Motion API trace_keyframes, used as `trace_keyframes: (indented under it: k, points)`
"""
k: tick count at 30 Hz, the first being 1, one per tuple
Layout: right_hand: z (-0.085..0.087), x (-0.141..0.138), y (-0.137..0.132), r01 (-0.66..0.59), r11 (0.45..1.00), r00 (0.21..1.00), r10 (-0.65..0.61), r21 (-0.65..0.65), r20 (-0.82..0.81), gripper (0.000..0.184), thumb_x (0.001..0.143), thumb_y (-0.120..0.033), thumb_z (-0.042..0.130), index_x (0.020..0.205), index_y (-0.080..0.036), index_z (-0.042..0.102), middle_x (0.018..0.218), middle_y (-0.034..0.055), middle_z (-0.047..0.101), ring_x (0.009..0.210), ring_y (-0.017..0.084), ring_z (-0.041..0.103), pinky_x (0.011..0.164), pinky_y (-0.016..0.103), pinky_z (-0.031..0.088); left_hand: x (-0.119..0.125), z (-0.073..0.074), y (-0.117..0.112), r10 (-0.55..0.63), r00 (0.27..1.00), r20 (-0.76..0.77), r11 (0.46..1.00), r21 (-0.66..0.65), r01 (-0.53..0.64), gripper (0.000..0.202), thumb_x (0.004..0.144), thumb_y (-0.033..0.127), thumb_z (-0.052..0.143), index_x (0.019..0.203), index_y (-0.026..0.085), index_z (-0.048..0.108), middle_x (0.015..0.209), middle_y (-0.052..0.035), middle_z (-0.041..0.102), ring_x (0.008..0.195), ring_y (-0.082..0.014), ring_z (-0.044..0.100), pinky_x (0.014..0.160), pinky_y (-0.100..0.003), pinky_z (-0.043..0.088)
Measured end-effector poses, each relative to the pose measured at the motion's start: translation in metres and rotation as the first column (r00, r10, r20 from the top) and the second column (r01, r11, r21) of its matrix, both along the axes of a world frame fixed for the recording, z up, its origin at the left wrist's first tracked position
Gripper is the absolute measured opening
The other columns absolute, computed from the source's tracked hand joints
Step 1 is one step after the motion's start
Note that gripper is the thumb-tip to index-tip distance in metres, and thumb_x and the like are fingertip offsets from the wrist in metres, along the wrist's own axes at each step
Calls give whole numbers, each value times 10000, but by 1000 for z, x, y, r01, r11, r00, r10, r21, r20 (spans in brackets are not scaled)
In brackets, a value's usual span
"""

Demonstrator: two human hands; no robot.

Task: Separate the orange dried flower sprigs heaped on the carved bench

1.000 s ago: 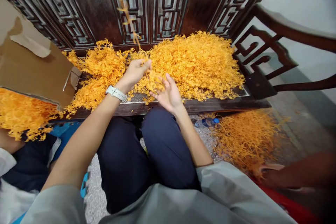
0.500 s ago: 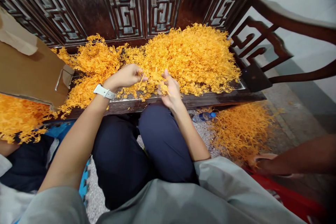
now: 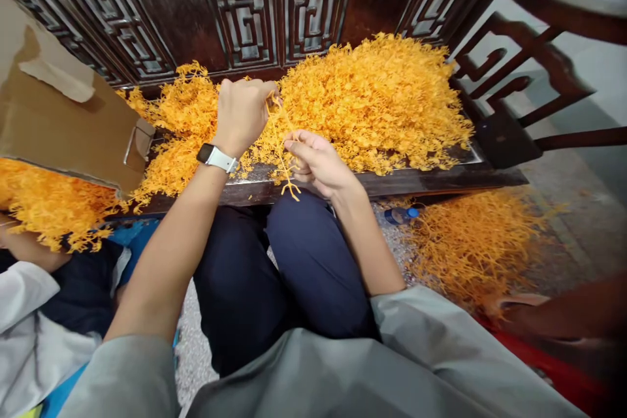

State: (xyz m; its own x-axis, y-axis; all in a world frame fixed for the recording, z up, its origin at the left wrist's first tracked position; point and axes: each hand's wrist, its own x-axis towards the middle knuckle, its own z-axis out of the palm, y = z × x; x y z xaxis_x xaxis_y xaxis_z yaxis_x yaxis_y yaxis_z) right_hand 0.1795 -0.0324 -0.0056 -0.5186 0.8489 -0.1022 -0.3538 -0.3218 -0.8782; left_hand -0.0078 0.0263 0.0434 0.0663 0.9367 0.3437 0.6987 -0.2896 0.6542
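Note:
A thin orange branching sprig (image 3: 280, 144) runs down between my hands, its lower tip hanging over the bench edge. My left hand (image 3: 242, 114), with a white-strapped watch (image 3: 217, 159) on the wrist, pinches the sprig's upper end. My right hand (image 3: 318, 163) curls its fingers around the stem lower down. Beneath and behind both hands lies a large heap of the same orange sprigs (image 3: 372, 104) on a dark wooden bench (image 3: 392, 184). A cardboard box (image 3: 59, 98) tilts in at the left, partly covering more sprigs.
A carved dark wood panel (image 3: 240, 6) rises behind the heap, with a wooden armrest (image 3: 539, 59) at right. Another orange pile (image 3: 475, 248) and a water bottle (image 3: 399, 215) lie on the floor. A co-worker's arm (image 3: 553, 313) reaches in at lower right, another person's arm (image 3: 34, 248) at left.
Both hands have risen and come together on one sprig, which now stretches between them. My right hand has closed from spread fingers, and the view has shifted slightly.

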Motion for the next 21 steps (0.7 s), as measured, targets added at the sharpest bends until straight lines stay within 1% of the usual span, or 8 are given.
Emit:
trace_keyframes:
  k: [3,7,10,12,13,18,19,21]
  points:
    - [3,1,1,-118,993,992,119,21,-32,383,857,-419,851,919,-223,528,538,-151,259,475,39,96,434,215,71,2,7,1,23,961,-277,997,76,-2,252,973,149,531,926,264,750,966,-62,708,995,-276,527,1136,-489,222]
    - [-1,-5,9,-222,973,973,225,55,-53,457,853,-541,873,845,-210,558,515,-145,249,463,44,97,418,224,92,0,14,2,50,976,-214,994,103,-29,218,1001,237,542,916,282,737,926,-62,678,1050,-287,452,1142,-477,178]
    - [-4,-14,15,-109,970,990,86,215,111,550,899,-641,823,730,-206,534,510,-100,314,464,54,189,417,229,130,-8,22,-2,63,989,-131,992,114,-48,143,957,293,614,886,307,738,902,-77,669,1143,-317,401,1170,-492,143]
    - [-3,-20,19,-10,942,981,-55,337,186,597,904,-652,822,671,-196,513,524,-73,353,486,56,251,431,223,149,-13,29,-8,126,980,-156,980,174,-98,159,960,304,606,899,316,752,927,-87,684,1130,-334,418,1188,-525,102]
    - [-2,-22,20,-9,936,980,-61,351,187,613,908,-667,810,660,-196,507,521,-70,357,484,57,262,432,222,153,-15,32,-11,165,971,-172,968,215,-127,177,967,302,593,908,318,759,944,-90,692,1115,-341,434,1194,-541,82]
    - [-2,-20,24,-289,942,957,286,168,41,651,921,-778,709,682,-237,435,487,-106,279,427,61,164,406,241,129,-17,43,-26,248,951,-184,939,287,-189,207,993,328,563,909,323,752,972,-99,715,1213,-375,455,1148,-573,139]
    - [-3,-18,25,-273,942,962,263,195,76,655,919,-771,717,670,-236,430,487,-103,276,432,61,164,411,245,122,-17,43,-28,246,950,-191,941,280,-188,214,1002,343,554,901,323,742,974,-100,718,1244,-378,451,1118,-572,173]
    - [-5,-13,30,-141,930,973,68,339,219,678,917,-727,757,614,-227,413,484,-82,278,455,63,190,436,257,100,-15,44,-30,224,954,-202,954,246,-172,215,1008,366,547,890,324,723,961,-101,724,1299,-378,442,1047,-560,234]
